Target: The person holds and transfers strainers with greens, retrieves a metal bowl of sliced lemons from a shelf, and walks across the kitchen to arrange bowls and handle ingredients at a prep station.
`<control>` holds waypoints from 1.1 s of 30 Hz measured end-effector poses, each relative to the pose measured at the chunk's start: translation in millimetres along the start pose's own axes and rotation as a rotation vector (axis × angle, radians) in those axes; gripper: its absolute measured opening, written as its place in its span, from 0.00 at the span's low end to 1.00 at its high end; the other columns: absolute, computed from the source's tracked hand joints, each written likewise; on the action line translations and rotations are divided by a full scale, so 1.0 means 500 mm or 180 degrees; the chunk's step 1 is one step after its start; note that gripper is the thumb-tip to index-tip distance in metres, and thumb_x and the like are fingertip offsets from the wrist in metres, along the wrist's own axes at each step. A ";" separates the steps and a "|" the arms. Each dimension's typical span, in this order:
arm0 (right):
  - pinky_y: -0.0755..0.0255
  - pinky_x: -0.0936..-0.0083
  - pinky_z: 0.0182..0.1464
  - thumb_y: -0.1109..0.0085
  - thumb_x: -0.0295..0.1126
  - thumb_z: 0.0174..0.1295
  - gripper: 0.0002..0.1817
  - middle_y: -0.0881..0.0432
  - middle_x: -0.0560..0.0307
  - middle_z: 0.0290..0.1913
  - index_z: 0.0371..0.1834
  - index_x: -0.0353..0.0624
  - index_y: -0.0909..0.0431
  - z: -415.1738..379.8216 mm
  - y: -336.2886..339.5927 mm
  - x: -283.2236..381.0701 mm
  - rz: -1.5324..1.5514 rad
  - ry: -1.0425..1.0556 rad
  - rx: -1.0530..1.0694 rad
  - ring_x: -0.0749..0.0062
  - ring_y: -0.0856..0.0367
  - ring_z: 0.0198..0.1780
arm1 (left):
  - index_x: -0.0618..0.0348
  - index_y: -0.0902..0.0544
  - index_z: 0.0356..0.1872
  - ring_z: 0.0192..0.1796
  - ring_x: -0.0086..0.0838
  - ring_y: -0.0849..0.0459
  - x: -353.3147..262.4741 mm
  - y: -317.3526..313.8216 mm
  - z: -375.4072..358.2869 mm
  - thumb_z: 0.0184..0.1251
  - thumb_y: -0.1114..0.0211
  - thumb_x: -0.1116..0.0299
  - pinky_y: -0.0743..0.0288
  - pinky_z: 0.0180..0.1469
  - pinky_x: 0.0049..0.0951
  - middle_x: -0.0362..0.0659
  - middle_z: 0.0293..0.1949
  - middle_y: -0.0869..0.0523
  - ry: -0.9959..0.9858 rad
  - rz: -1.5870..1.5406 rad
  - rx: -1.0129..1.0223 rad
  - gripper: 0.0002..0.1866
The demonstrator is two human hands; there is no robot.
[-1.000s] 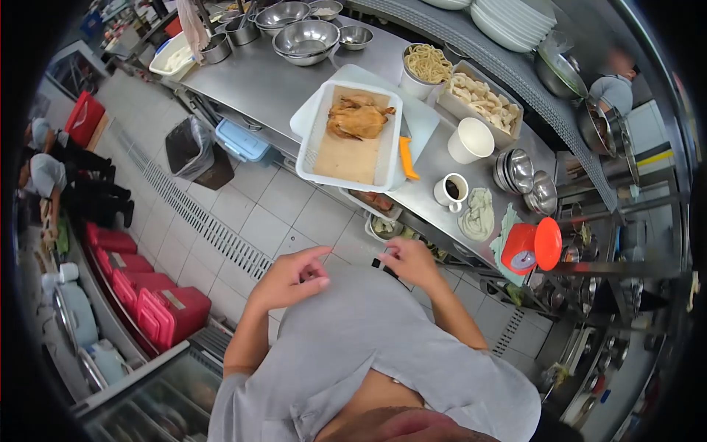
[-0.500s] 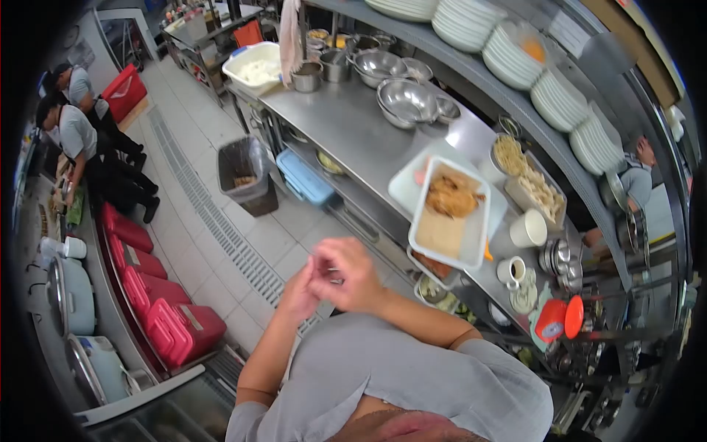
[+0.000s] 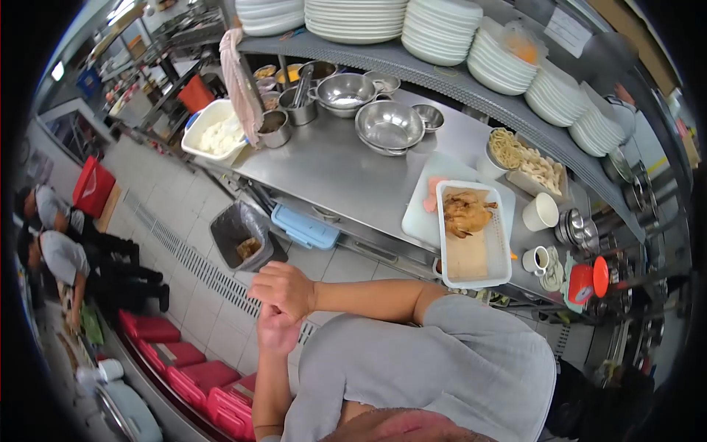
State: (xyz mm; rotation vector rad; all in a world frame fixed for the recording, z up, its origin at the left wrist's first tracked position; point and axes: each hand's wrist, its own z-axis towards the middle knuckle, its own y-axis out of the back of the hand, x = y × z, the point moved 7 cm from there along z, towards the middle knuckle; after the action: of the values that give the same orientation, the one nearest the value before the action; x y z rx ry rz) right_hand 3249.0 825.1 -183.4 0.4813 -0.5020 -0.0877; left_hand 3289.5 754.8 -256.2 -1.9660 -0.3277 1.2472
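Where the hands meet: the right hand (image 3: 283,289) lies across the left hand (image 3: 277,335), the two overlapping in front of a grey shirt (image 3: 442,353), above the tiled floor (image 3: 346,269).
Right grip: narrow, the fingers curled nearly into a fist; from where I stand I cannot tell whether anything sits inside.
Left grip: partly covered by the other hand, so I cannot tell how wide it is or what it holds.
Bin: nearest the hands, a dark bin (image 3: 228,234) with brown scraps (image 3: 248,247) inside stands by a light blue box (image 3: 305,226).
Chicken: whole and browned, the chicken (image 3: 469,214) rests on brown paper (image 3: 465,258) in a white tray (image 3: 503,254), well apart from both hands.
Under the tray: a pale board (image 3: 421,221) on the metal surface (image 3: 309,173), with something pink (image 3: 434,193) on it.
Around the tray: noodles (image 3: 505,149) in a tub, a box of pale pieces (image 3: 541,168), a white cup (image 3: 541,212), a mug (image 3: 536,259) of dark liquid and a red scale (image 3: 580,283).
Shelf: stacks of white plates (image 3: 355,22) line the grey shelf (image 3: 434,77).
Far aisle: two people (image 3: 62,254) stand near red boxes (image 3: 206,376).
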 end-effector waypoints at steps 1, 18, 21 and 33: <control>0.32 0.60 0.41 0.35 0.63 0.52 0.31 0.25 0.53 0.31 0.35 0.42 0.22 0.003 0.010 -0.018 -0.0074 0.0007 -0.0358 0.53 0.25 0.34 | 0.55 0.39 0.79 0.73 0.45 0.26 -0.010 0.007 0.011 0.85 0.57 0.47 0.24 0.67 0.56 0.49 0.74 0.30 0.0065 0.0241 0.0109 0.31; 0.22 0.56 0.58 0.50 0.83 0.53 0.56 0.13 0.30 0.52 0.55 0.33 0.14 -1.031 -0.281 0.106 0.0553 -0.7009 -0.0175 0.47 0.13 0.57 | 0.68 0.46 0.81 0.57 0.46 0.13 -0.296 0.276 -0.063 0.83 0.50 0.49 0.15 0.53 0.41 0.60 0.61 0.17 0.0379 0.0809 0.1182 0.39; 0.20 0.56 0.43 0.56 0.63 0.75 0.34 0.12 0.40 0.50 0.62 0.45 0.17 -1.272 -0.562 0.231 0.1817 -0.6645 -0.1364 0.59 0.13 0.46 | 0.69 0.45 0.81 0.54 0.44 0.13 -0.326 0.327 -0.082 0.84 0.50 0.50 0.15 0.51 0.39 0.58 0.58 0.15 0.0331 0.0698 0.1042 0.38; 0.34 0.67 0.21 0.46 0.63 0.72 0.35 0.17 0.51 0.22 0.29 0.37 0.13 -0.816 -0.244 0.199 0.0498 -0.7078 -0.1081 0.69 0.25 0.18 | 0.74 0.44 0.79 0.51 0.41 0.12 -0.327 0.298 -0.071 0.81 0.42 0.51 0.15 0.50 0.37 0.57 0.54 0.15 0.0293 0.0793 0.1397 0.41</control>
State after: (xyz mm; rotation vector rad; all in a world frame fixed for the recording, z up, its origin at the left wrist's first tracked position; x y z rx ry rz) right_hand 3537.0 869.6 -509.1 -0.2223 -2.6323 -0.5620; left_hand 3213.3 544.2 -248.1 -1.7061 0.2298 1.2504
